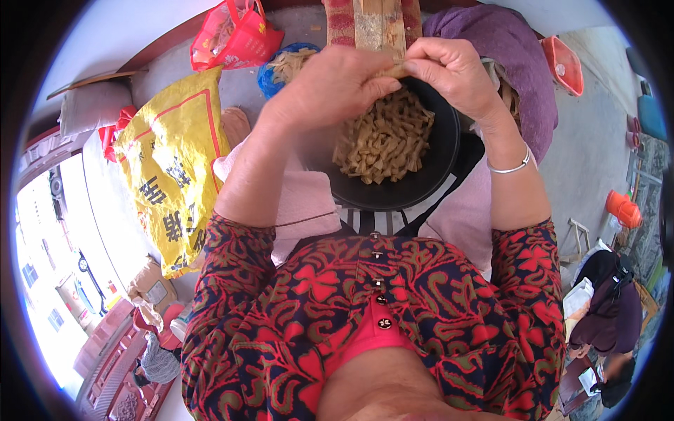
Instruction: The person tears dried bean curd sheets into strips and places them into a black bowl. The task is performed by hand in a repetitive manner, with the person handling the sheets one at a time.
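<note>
Over the far edge of a black basin (330, 184), my left hand (330, 88) and my right hand (453, 74) are close together. A short light-brown strip (398, 71) is pinched between the fingertips of both hands; its exact kind is unclear. Brown cut pieces (385, 144) of similar colour lie heaped in the basin below. Just beyond my fingers is a worn wooden board (379, 34), lying on a red and tan patterned cloth (342, 21). My left hand is slightly blurred.
Beyond my left hand, a blue bag (268, 83) holds pale strips (291, 64), beside a red bag (235, 35). A large yellow sack (172, 175) stands at left. Purple cloth (516, 63) and an orange-red basket (563, 67) are right. Other people (607, 309) sit at the lower right.
</note>
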Demonstrator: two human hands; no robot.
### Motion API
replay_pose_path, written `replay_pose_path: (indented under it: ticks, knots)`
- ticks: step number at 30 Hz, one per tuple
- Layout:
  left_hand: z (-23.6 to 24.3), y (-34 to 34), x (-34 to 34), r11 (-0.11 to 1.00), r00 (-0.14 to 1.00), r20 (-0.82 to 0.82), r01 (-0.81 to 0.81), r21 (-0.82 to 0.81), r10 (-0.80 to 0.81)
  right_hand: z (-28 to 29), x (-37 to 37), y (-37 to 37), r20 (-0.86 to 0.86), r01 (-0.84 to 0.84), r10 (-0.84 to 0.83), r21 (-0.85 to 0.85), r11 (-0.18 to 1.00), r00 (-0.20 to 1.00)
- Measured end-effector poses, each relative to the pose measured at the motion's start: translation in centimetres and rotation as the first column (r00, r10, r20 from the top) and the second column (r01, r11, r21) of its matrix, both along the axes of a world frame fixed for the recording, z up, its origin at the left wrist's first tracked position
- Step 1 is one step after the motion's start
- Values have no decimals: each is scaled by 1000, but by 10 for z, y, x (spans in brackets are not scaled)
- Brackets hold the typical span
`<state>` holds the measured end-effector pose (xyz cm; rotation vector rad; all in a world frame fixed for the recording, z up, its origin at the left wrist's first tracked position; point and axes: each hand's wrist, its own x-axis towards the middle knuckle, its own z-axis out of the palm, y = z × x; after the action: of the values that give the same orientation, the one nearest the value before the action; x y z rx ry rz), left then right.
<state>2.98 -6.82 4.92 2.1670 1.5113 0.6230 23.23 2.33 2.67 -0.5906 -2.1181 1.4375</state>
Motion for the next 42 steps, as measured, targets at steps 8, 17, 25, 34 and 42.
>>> replay_pose_path:
  ticks: [8,17,25,34,42]
  knots:
    - [-15,22,-23,988,991,81,-99,-116,109,-2,1,24,16,184,-189,178,967,982]
    - [-40,69,-29,875,875,-83,-464,141,477,-41,-44,69,168,396,-506,437,807,846]
    - [-10,21,-7,931,936,-94,-348,-107,339,-11,-36,34,-120,177,-270,-499,848,955]
    - [-37,37,-7,987,-169,984,161,-24,52,10,-51,-20,-269,-218,-11,-805,552,963]
    - [19,24,-25,930,-388,901,-219,-295,195,27,-43,-27,-49,-134,126,-445,886,991]
